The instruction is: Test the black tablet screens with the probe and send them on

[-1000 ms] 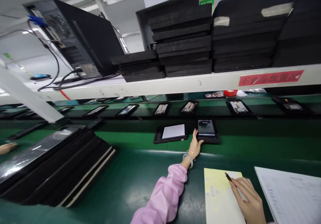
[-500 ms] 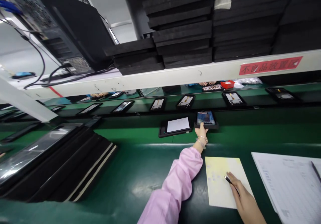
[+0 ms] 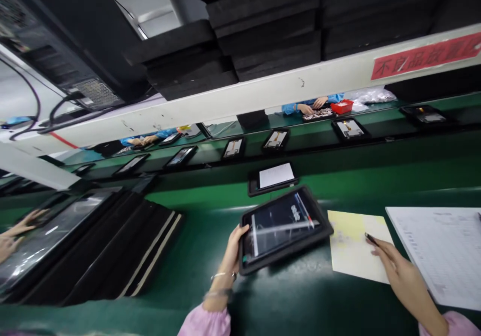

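My left hand (image 3: 232, 248) grips the left edge of a black-framed tablet (image 3: 282, 227) and holds it tilted just above the green bench, close in front of me. Its dark screen shows a bright streak of reflection. My right hand (image 3: 394, 267) rests on a yellow sheet (image 3: 353, 243) with a pen (image 3: 372, 239) between its fingers. Another tablet with a white screen (image 3: 273, 177) lies flat on the green belt just beyond.
A white printed form (image 3: 443, 250) lies at the right. Black foam trays (image 3: 93, 245) are stacked at the left. More tablets (image 3: 276, 139) line the far belt. Other people's hands (image 3: 313, 106) work opposite, and another hand (image 3: 22, 223) shows at far left. A shelf (image 3: 263, 95) with foam stacks hangs overhead.
My left hand has taken the tablet from the belt and pulled it toward me, tilted up. The view has tipped downward. My right hand stays on the yellow sheet.
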Demonstrator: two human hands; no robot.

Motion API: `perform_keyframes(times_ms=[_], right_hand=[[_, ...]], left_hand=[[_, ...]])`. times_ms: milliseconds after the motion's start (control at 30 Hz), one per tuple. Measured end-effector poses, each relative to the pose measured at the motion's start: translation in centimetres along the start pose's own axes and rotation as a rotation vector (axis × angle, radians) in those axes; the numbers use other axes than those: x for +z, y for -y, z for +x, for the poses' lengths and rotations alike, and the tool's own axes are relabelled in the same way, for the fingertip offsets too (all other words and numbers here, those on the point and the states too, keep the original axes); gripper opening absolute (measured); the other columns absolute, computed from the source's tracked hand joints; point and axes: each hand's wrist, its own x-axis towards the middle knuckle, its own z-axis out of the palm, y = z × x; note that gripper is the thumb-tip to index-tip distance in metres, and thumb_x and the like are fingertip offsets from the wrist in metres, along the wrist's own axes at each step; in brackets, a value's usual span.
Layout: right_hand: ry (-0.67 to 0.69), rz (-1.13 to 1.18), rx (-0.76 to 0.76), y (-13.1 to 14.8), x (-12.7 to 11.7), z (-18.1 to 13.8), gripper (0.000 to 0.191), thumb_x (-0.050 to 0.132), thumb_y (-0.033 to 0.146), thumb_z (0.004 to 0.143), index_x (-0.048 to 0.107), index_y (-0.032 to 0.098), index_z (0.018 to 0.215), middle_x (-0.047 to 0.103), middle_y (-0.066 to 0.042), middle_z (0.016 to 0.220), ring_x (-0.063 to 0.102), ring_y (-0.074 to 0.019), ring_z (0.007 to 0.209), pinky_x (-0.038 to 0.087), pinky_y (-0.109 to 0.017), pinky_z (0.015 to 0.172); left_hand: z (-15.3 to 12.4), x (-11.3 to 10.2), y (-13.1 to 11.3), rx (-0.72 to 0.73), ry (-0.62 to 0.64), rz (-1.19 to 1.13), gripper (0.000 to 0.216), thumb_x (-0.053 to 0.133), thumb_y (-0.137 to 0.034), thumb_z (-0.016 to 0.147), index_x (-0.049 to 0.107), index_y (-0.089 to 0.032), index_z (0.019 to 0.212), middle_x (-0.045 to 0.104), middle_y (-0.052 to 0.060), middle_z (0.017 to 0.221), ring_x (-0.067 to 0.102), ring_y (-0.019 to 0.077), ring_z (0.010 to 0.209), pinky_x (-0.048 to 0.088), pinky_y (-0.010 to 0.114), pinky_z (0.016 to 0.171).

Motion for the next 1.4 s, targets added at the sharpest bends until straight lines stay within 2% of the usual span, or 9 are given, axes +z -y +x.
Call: perform_keyframes(times_ms=[100,167,300,433,600,800,900,1100,1400], right_hand=[[0.077,0.173,0.113,1.9,0.8,2.2,0.052,0.041,0.055,0.104,0.055,0.019,0.139,0.075,-0.01,0.103,0.071,-0.0186,0.068,0.058,-0.026,0.058],[0.157,0.238,0.11,3.8,2.0,3.7,0.051,0.05,0.059,0.099,0.066,0.02,0.127,0.074,-0.01,0.104,0.072,-0.0229,0.086,0.06,-0.029,0.072],[0.367,0.257,-0.004,6.9,5.0,5.1,0.042,0.052,0.057,0.099,0.072,0.025,0.116,0.07,-0.008,0.12,0.066,-0.0277,0.111,0.056,-0.038,0.095],[0.48,0.255,-0.068,7.4,6.7,4.4,0.042,0.041,0.05,0.104,0.066,0.026,0.129,0.068,-0.008,0.122,0.065,-0.0271,0.115,0.053,-0.04,0.099],[0.63,0.333,0.031,7.4,7.1,3.3,0.031,0.042,0.049,0.104,0.062,0.028,0.116,0.073,-0.003,0.104,0.07,-0.0229,0.09,0.056,-0.033,0.077],[0.548,0.286,0.073,8.4,7.5,2.5,0.026,0.047,0.05,0.103,0.06,0.028,0.1,0.07,-0.002,0.104,0.067,-0.0233,0.097,0.051,-0.034,0.085],[0.55,0.323,0.132,8.2,7.8,1.9,0.028,0.046,0.052,0.102,0.058,0.027,0.1,0.07,-0.002,0.101,0.067,-0.0226,0.093,0.051,-0.033,0.083],[0.571,0.373,0.17,7.4,8.1,1.4,0.029,0.048,0.053,0.101,0.055,0.026,0.095,0.07,-0.001,0.095,0.069,-0.0212,0.088,0.052,-0.032,0.08],[0.56,0.442,0.153,8.8,7.8,1.8,0.024,0.047,0.046,0.1,0.052,0.026,0.09,0.072,-0.002,0.096,0.071,-0.0218,0.085,0.056,-0.032,0.077]], left_hand=[[-2.2,-4.0,0.5,-0.042,0.008,0.144,0.044,0.081,-0.039,0.066,0.071,-0.015,0.102,0.076,0.003,0.081,0.07,0.0192,0.067,0.054,0.025,0.061],[-2.9,-5.4,1.3,-0.051,0.024,0.232,0.05,0.082,-0.04,0.065,0.072,-0.014,0.106,0.077,0.006,0.089,0.072,0.0228,0.073,0.056,0.028,0.063],[-2.9,-6.4,3.3,0.028,-0.027,0.379,0.061,0.081,-0.049,0.067,0.069,-0.016,0.117,0.073,0.012,0.117,0.068,0.0319,0.111,0.054,0.04,0.095],[-3.1,-6.8,5.4,0.221,-0.194,0.526,0.063,0.072,-0.056,0.077,0.063,-0.021,0.129,0.051,0.009,0.151,0.035,0.0281,0.148,0.023,0.04,0.124],[-4.7,-7.4,7.4,0.337,-0.318,0.763,0.047,0.046,-0.054,0.097,0.064,-0.024,0.128,0.06,0.008,0.141,0.049,0.0272,0.137,0.034,0.044,0.119],[-6.3,-6.8,7.7,0.542,-0.362,1.113,0.046,0.044,-0.053,0.097,0.07,-0.021,0.118,0.067,0.013,0.127,0.057,0.0307,0.126,0.042,0.048,0.11],[-7.5,-5.3,7.2,0.435,-0.301,1.255,0.051,0.043,-0.052,0.097,0.061,-0.021,0.134,0.062,0.015,0.137,0.053,0.0333,0.13,0.039,0.052,0.109],[-8.5,-3.2,5.2,0.044,-0.224,1.099,0.083,0.047,-0.059,0.095,0.013,-0.022,0.16,0.046,0.018,0.151,0.04,0.0357,0.14,0.026,0.055,0.115],[-5.8,-4.8,2.9,-0.227,-0.149,0.551,0.08,0.061,-0.065,0.082,0.039,-0.025,0.148,0.054,0.011,0.144,0.046,0.0279,0.137,0.036,0.039,0.112]])
